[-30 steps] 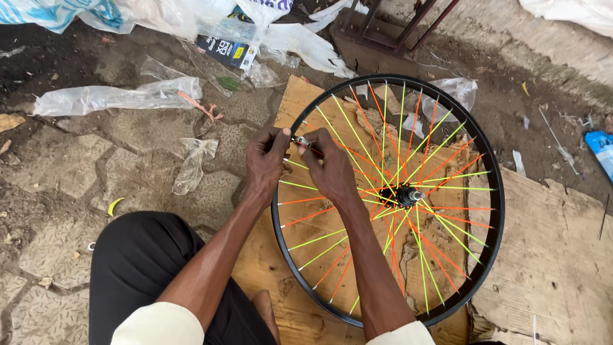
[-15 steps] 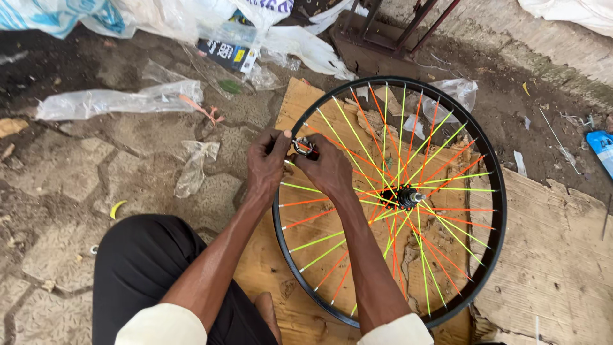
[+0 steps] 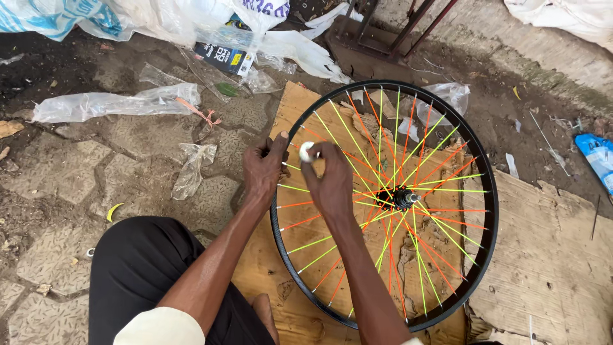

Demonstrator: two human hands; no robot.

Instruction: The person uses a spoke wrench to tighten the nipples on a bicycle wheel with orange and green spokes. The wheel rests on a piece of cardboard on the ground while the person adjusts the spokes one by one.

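A black bicycle wheel rim (image 3: 486,236) with orange and yellow-green spokes lies flat on brown cardboard (image 3: 549,275), its hub (image 3: 402,198) in the middle. My left hand (image 3: 265,169) grips the rim's near-left edge. My right hand (image 3: 332,176) is just beside it, over the spokes, with its fingers pinched on a small white round piece (image 3: 306,151) at the rim. Both forearms reach in from the bottom of the view.
My knee in black trousers (image 3: 143,268) is at the lower left. Clear plastic bags (image 3: 115,102) and white sacks (image 3: 191,19) lie on the stone paving behind. A dark metal frame (image 3: 383,32) stands at the top, and a blue wrapper (image 3: 597,156) lies at the right.
Both hands have stayed at the same spot on the rim. The right hand's fingers have shifted and the small white piece now shows between the hands.
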